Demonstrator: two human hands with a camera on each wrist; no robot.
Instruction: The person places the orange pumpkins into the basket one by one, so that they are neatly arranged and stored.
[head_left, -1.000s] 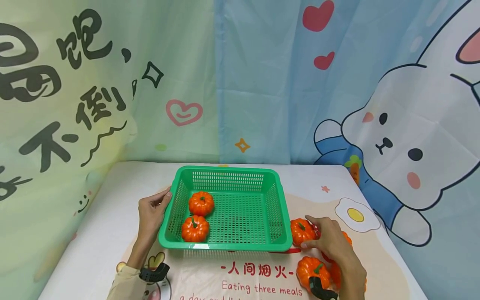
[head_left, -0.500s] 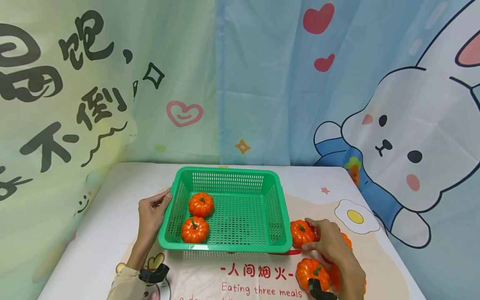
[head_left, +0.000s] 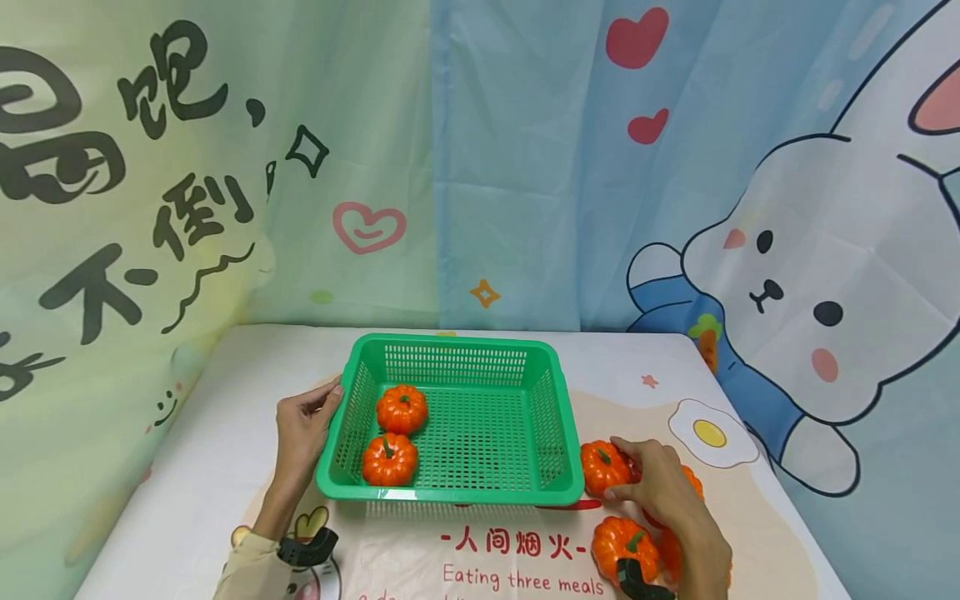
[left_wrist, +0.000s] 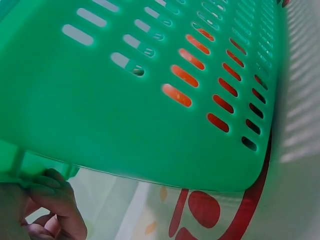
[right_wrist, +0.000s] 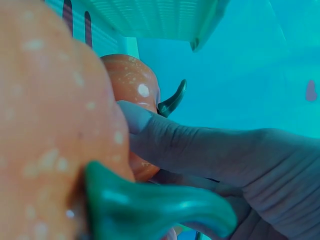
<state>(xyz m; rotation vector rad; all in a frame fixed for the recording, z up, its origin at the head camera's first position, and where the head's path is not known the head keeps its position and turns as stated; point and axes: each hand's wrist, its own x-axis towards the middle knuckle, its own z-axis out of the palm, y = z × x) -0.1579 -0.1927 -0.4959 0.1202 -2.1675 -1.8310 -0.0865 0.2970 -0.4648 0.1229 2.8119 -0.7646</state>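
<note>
A green plastic basket (head_left: 487,433) with slotted walls stands on the table, two small orange pumpkins (head_left: 402,409) inside at its left. My left hand (head_left: 303,429) pinches the basket's left rim; the left wrist view shows curled fingers (left_wrist: 55,200) under that rim. Just outside the right wall sits another glossy pumpkin (head_left: 604,467) with a green stem. My right hand (head_left: 663,492) holds it between thumb and fingers. In the right wrist view the thumb (right_wrist: 165,137) lies against this pumpkin (right_wrist: 132,80), while a nearer pumpkin (right_wrist: 55,125) fills the left side.
Close to my right wrist lies a loose pumpkin (head_left: 624,547). More orange pumpkins (head_left: 670,552) are partly hidden beneath the right hand and forearm. A printed cloth (head_left: 517,575) covers the table, and a patterned curtain (head_left: 510,167) hangs behind it.
Hands, basket and pumpkins keep their places. Only a slight downward shift of the whole head view shows since the earliest frame.
</note>
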